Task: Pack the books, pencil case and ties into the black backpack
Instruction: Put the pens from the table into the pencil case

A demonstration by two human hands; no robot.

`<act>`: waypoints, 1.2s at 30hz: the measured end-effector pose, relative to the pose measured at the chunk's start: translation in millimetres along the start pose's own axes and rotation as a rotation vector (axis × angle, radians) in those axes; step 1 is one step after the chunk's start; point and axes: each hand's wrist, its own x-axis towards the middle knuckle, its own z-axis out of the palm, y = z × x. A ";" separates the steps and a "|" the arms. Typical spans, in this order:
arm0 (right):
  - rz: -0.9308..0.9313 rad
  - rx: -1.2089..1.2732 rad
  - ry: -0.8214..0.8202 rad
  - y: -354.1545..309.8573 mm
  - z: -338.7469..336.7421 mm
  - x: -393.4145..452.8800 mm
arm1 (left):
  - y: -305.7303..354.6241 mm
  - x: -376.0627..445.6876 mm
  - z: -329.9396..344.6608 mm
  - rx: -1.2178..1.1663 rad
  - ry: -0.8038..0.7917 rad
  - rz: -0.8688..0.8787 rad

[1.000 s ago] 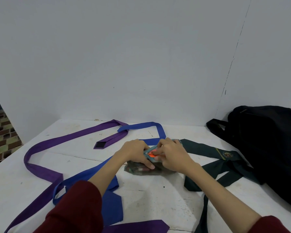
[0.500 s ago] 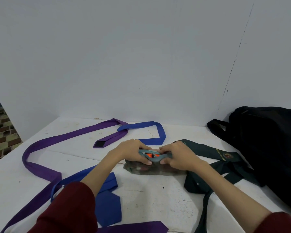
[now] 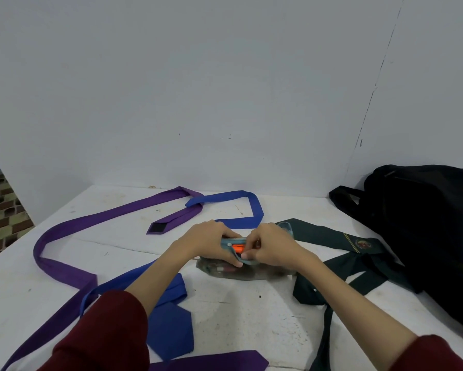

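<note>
- A purple tie point(image 3: 96, 223) snakes across the left of the white table point(image 3: 238, 311), its narrow end lying near the far middle.
- A blue tie point(image 3: 171, 325) loops from the far middle down to the near edge, passing under the left forearm.
- The left hand point(image 3: 211, 243) grips the left end of the clear pencil case point(image 3: 241, 269), fingers curled round its teal zipper edge.
- An orange item point(image 3: 237, 247) shows inside the open zipper.
- The right hand point(image 3: 272, 246) pinches the zipper edge from the right.
- A dark green tie point(image 3: 332, 236) with a crest lies just right of the case.
- The black backpack point(image 3: 425, 231) sits at far right, against the wall.
</note>
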 end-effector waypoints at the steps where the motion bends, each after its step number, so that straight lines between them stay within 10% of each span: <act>1: 0.009 -0.017 0.002 -1.7 -1.7 3.0 | -0.6 -0.8 0.0 -0.005 0.008 -0.001; 15: 0.070 0.166 -0.208 0.2 -4.1 0.4 | 2.8 -7.1 -0.8 0.014 0.049 0.010; 25: 0.019 -0.364 0.060 18.3 -13.6 -8.1 | -1.0 -13.6 6.5 -0.012 0.105 -0.031; 36: -0.115 -0.125 0.352 -21.7 33.1 9.0 | -24.7 -33.7 6.4 -0.447 0.350 -0.033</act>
